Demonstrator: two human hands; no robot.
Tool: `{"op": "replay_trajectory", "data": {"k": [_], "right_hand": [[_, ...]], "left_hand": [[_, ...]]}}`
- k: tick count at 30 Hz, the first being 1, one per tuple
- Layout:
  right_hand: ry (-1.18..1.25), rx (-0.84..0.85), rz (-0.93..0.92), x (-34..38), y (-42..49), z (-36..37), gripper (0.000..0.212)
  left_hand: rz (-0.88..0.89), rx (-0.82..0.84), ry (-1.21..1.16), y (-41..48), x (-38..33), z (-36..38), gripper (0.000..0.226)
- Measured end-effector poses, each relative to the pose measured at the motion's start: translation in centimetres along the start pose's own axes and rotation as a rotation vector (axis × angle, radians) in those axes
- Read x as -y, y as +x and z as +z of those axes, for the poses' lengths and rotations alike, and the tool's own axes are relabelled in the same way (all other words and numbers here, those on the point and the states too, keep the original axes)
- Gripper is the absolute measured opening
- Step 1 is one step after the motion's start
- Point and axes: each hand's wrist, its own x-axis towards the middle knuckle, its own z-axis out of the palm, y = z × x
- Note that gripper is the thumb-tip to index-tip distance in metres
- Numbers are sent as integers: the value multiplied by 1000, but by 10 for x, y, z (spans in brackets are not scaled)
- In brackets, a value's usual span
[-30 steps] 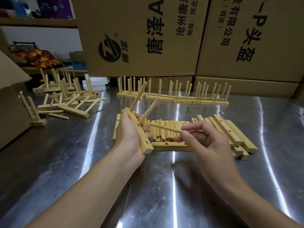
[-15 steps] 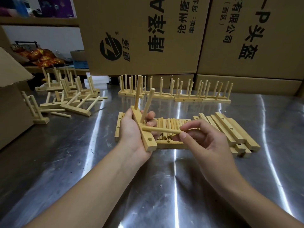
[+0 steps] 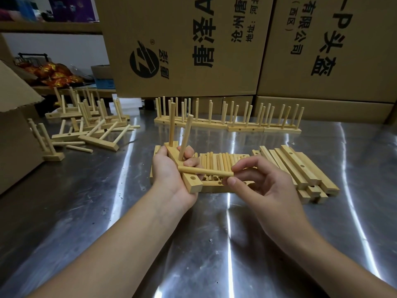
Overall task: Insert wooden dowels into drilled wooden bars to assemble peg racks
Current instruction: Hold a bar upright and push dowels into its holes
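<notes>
With fingers [image 3: 245,166] of the right hand [image 3: 268,190], pinching the right end of a loose dowel [image 3: 206,171], thumb below and forefinger above, clamped tight on it.

Head view: holding the dowel nearly level, with its free end touching the drilled bar [image 3: 193,183], just above an open hole near the bar's near end. Gripping that bar in the left hand [image 3: 169,175], with fingers curled round it, in front of the dowel pile [image 3: 219,164]. Carrying two seated dowels [image 3: 171,123] upright on the bar already.

Judging the step as seating a third peg. Cannot tell which hole is the target.

Doing it well: tipping the dowel to match the two standing pegs, finding the hole mouth with the tip before pushing, pressing straight along the axis with a slight twist, and bracing the bar against the left palm.

Noting spare bars [image 3: 300,168] stacked to the right on the table [image 3: 214,244] and finished racks [image 3: 236,123] standing further back.
</notes>
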Motion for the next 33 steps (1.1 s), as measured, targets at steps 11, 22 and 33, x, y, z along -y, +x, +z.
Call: {"op": "replay_trajectory", "data": {"k": [11,22,33], "right_hand": [[-156,236,-54,7,-3,4,13],[-528,270,-202,18,-6,-8,7],[-595,160,-328,19,-9,-4,16]], "left_hand": [[3,45,247,-3,12,0,41],[-3,210,338,-9,5,3,45],[1,227,371,-8,3,3,47]]}}
